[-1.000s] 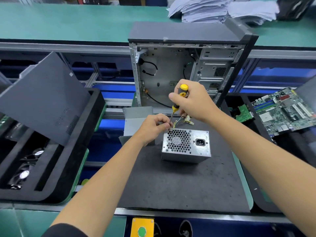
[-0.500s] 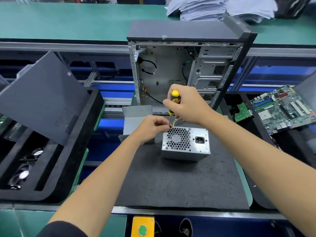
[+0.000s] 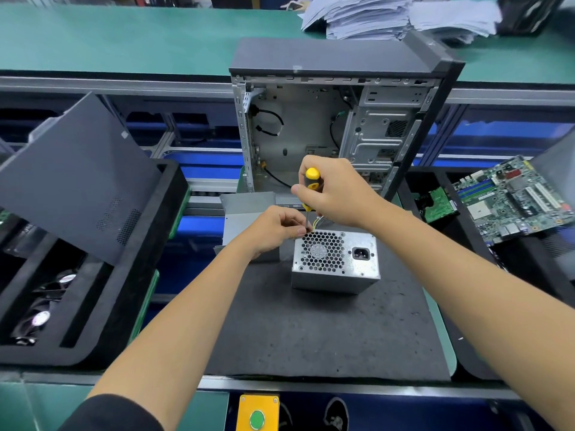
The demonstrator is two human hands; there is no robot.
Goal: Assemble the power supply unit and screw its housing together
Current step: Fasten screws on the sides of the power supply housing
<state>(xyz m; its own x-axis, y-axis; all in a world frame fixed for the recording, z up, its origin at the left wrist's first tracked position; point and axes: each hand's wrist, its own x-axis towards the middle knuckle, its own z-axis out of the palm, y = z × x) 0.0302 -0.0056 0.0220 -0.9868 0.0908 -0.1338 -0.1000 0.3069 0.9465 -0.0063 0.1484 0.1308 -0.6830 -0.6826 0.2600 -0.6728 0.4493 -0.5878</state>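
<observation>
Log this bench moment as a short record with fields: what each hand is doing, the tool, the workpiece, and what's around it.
Right hand: grips screwdriver, shaft upright, tip at top left corner of the unit
Left hand: fingertips pinched at the shaft tip; screw not discernible
Workpiece: power supply unit, fan grille facing camera, on dark mat
Behind: open computer case
Right side: motherboard

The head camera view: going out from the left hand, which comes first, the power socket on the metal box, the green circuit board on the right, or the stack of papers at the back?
From the left hand:
1. Power socket, just right, on the power supply's face.
2. Green circuit board, far right, propped up.
3. Stack of papers, far back on the green bench.
</observation>
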